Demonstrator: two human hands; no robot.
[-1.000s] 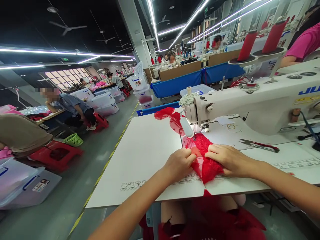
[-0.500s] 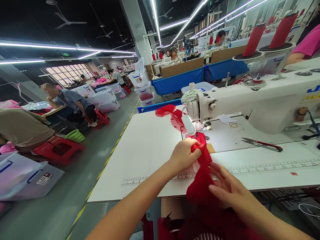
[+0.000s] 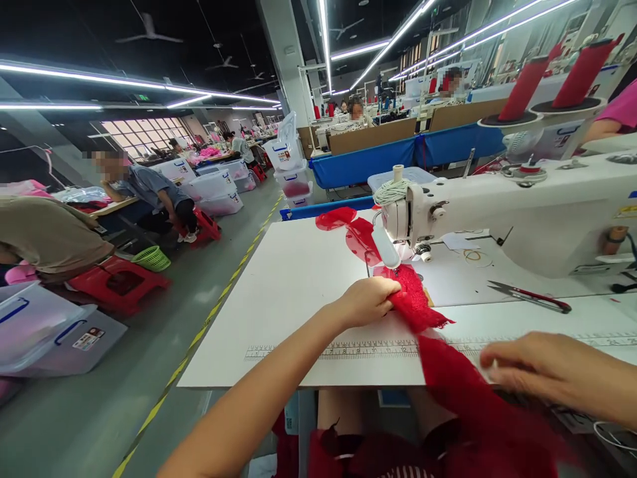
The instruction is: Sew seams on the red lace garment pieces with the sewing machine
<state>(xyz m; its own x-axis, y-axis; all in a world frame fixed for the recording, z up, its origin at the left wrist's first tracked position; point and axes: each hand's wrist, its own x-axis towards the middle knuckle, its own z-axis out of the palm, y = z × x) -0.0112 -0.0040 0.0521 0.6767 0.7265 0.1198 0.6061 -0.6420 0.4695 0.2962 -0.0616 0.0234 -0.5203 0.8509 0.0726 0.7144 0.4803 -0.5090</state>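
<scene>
Red lace fabric [image 3: 415, 305] lies under the needle area of a white sewing machine [image 3: 478, 212] and runs off the table's front edge toward my lap. My left hand [image 3: 371, 302] is closed on the fabric's left edge, just in front of the presser foot. Sheer red pieces [image 3: 361, 239] spread out behind the needle, on the left. To the right of the hanging fabric, my right hand [image 3: 542, 365] is over the front edge, apart from the lace. Its fingers look curled but are smeared by motion, so their hold is unclear.
Thread snips [image 3: 530, 297] lie on the white table [image 3: 298, 299], right of the fabric. Red thread cones [image 3: 525, 89] stand behind the machine. A ruler scale [image 3: 348, 350] runs along the front edge. People sit at the left beyond a yellow-striped floor line [image 3: 219, 302], near plastic bins [image 3: 60, 338].
My right hand has left the fabric and moved right. The lace now lies flatter, spread to the right, its lower part trailing off the edge. My left hand stays near the needle.
</scene>
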